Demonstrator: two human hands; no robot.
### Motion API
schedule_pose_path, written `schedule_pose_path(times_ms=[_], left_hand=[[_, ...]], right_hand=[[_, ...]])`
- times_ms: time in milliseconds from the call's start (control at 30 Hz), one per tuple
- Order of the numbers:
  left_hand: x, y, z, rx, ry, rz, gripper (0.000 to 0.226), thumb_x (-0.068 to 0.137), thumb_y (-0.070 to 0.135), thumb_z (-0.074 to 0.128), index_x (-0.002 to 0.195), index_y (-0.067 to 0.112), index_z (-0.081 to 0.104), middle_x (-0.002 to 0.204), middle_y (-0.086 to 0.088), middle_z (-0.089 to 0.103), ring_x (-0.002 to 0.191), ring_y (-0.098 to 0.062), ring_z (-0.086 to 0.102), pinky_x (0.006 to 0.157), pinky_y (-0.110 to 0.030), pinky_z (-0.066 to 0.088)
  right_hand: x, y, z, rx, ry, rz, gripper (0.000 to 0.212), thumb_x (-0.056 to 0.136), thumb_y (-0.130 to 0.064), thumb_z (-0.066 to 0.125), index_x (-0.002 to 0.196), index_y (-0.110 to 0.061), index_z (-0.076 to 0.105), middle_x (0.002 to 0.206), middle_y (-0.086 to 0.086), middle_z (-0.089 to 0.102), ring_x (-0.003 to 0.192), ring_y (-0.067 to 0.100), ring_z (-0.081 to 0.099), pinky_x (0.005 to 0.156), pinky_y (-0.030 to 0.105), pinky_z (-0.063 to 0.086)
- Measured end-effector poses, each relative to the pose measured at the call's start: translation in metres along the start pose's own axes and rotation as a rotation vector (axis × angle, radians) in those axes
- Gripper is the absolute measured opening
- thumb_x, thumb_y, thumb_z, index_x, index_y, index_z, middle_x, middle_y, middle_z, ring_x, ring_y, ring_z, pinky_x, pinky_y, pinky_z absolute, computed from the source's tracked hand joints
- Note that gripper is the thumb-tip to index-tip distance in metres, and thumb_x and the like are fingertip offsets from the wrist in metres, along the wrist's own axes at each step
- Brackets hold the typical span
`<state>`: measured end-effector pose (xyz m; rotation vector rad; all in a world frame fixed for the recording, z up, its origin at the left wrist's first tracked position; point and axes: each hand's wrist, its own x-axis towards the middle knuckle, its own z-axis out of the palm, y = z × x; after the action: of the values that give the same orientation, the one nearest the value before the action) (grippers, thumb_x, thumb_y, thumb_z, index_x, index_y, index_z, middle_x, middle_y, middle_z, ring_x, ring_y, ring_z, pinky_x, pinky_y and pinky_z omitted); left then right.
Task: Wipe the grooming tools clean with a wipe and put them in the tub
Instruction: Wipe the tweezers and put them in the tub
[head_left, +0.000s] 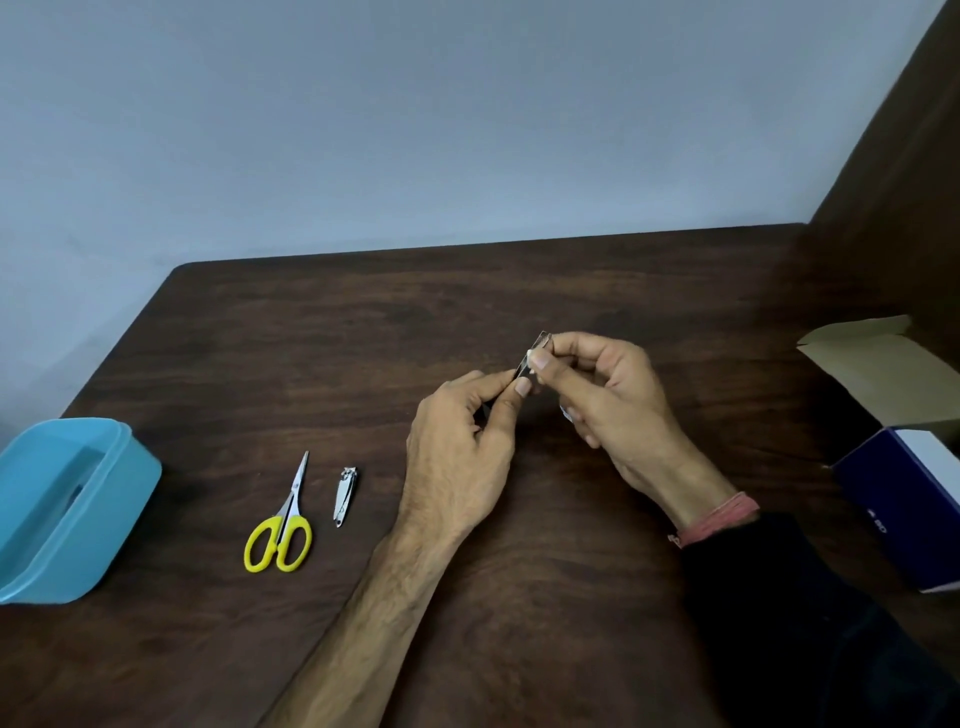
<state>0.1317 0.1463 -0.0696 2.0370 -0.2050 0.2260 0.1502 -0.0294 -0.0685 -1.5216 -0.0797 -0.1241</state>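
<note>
While the left hand (460, 447) pinches the lower end of a thin, flat metal tool (531, 355) (maybe a file, I cannot tell), the right hand (608, 400) pinches a small white wipe (530, 358) on its upper part, above the table (363, 332) centre. Yellow-handled scissors (280, 525) and silver nail clippers (344, 496) lie near-left, both closed. At far left stands the blue tub (119, 499).

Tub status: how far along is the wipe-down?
Done: nothing certain; the blue tub shows no tool that I can make out. In hand: left hand pinches a slim metal tool while right hand rubs it with a small white wipe. Left: scissors and nail clipper lie on the table.
</note>
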Motion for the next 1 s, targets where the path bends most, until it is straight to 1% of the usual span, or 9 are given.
schedule_pose_path(times_ms=[100, 133, 200, 267, 367, 567, 767, 867, 1000], left_hand=[[0.0, 0.001, -0.002, -0.007, -0.002, 0.012, 0.023, 0.113, 0.038, 0.064, 0.124, 0.044, 0.083, 0.096, 0.014, 0.078, 0.095, -0.017, 0.073, 0.083, -0.05, 0.06], [0.0, 0.002, -0.001, -0.006, -0.002, 0.01, 0.023, 0.113, 0.04, 0.063, 0.124, 0.044, 0.083, 0.097, 0.015, 0.078, 0.096, -0.016, 0.073, 0.083, -0.051, 0.06], [0.0, 0.002, 0.0, 0.008, -0.006, 0.006, 0.025, 0.111, 0.046, 0.06, 0.121, 0.045, 0.083, 0.098, 0.018, 0.077, 0.096, -0.014, 0.073, 0.083, -0.052, 0.06], [0.0, 0.001, 0.001, 0.016, -0.005, 0.011, 0.026, 0.109, 0.047, 0.059, 0.118, 0.044, 0.083, 0.098, 0.019, 0.077, 0.095, -0.014, 0.073, 0.083, -0.052, 0.06], [0.001, 0.0, 0.001, 0.023, 0.001, 0.016, 0.025, 0.11, 0.046, 0.06, 0.115, 0.042, 0.084, 0.096, 0.018, 0.076, 0.095, -0.013, 0.072, 0.083, -0.052, 0.06], [0.002, 0.0, 0.004, 0.047, 0.0, 0.008, 0.023, 0.108, 0.051, 0.061, 0.108, 0.045, 0.083, 0.094, 0.022, 0.073, 0.089, -0.012, 0.069, 0.08, -0.049, 0.059], [0.003, -0.001, 0.002, 0.009, 0.011, 0.001, 0.02, 0.109, 0.046, 0.065, 0.106, 0.042, 0.085, 0.089, 0.022, 0.071, 0.08, -0.01, 0.065, 0.076, -0.046, 0.058], [0.002, -0.002, 0.0, -0.037, 0.028, -0.02, 0.02, 0.108, 0.046, 0.067, 0.103, 0.041, 0.085, 0.084, 0.017, 0.067, 0.075, -0.015, 0.065, 0.074, -0.053, 0.061], [-0.002, 0.001, 0.001, -0.104, 0.038, -0.008, 0.02, 0.108, 0.049, 0.065, 0.11, 0.045, 0.085, 0.091, 0.016, 0.059, 0.082, -0.016, 0.065, 0.073, -0.06, 0.063]], right_hand=[[-0.004, -0.005, 0.002, -0.046, -0.059, -0.041, 0.018, 0.105, -0.003, 0.068, 0.1, 0.013, 0.073, 0.06, -0.013, 0.068, 0.044, -0.002, 0.056, 0.046, 0.006, 0.041], [-0.004, -0.006, 0.003, -0.038, -0.041, -0.045, 0.017, 0.105, -0.003, 0.069, 0.099, 0.012, 0.074, 0.068, -0.007, 0.072, 0.044, -0.002, 0.056, 0.046, 0.006, 0.041], [-0.003, -0.009, 0.005, 0.002, 0.013, -0.037, 0.013, 0.104, -0.006, 0.071, 0.1, 0.006, 0.076, 0.083, 0.023, 0.075, 0.042, -0.001, 0.052, 0.043, 0.008, 0.037], [-0.003, -0.008, 0.006, 0.024, 0.039, -0.008, 0.012, 0.105, -0.01, 0.072, 0.102, 0.0, 0.077, 0.088, 0.034, 0.072, 0.04, 0.0, 0.045, 0.04, 0.011, 0.032], [-0.003, -0.007, 0.006, 0.036, 0.046, 0.014, 0.012, 0.105, -0.011, 0.072, 0.104, 0.0, 0.077, 0.074, 0.017, 0.07, 0.038, 0.0, 0.043, 0.039, 0.013, 0.031], [0.002, -0.008, 0.001, 0.127, 0.144, 0.09, 0.014, 0.105, -0.013, 0.071, 0.105, 0.001, 0.074, 0.068, -0.007, 0.063, 0.037, 0.002, 0.033, 0.034, 0.019, 0.027], [0.006, -0.002, -0.001, 0.145, 0.21, 0.087, 0.015, 0.104, -0.021, 0.076, 0.103, -0.006, 0.078, 0.078, -0.004, 0.065, 0.04, 0.004, 0.035, 0.034, 0.021, 0.029], [0.012, -0.002, -0.008, 0.198, 0.286, 0.09, 0.011, 0.103, -0.02, 0.077, 0.096, -0.012, 0.079, 0.082, -0.002, 0.063, 0.047, 0.005, 0.033, 0.035, 0.02, 0.03], [0.007, 0.001, -0.005, 0.101, 0.247, 0.014, 0.011, 0.104, -0.02, 0.076, 0.095, -0.014, 0.079, 0.082, -0.004, 0.07, 0.043, 0.005, 0.036, 0.036, 0.022, 0.034]])
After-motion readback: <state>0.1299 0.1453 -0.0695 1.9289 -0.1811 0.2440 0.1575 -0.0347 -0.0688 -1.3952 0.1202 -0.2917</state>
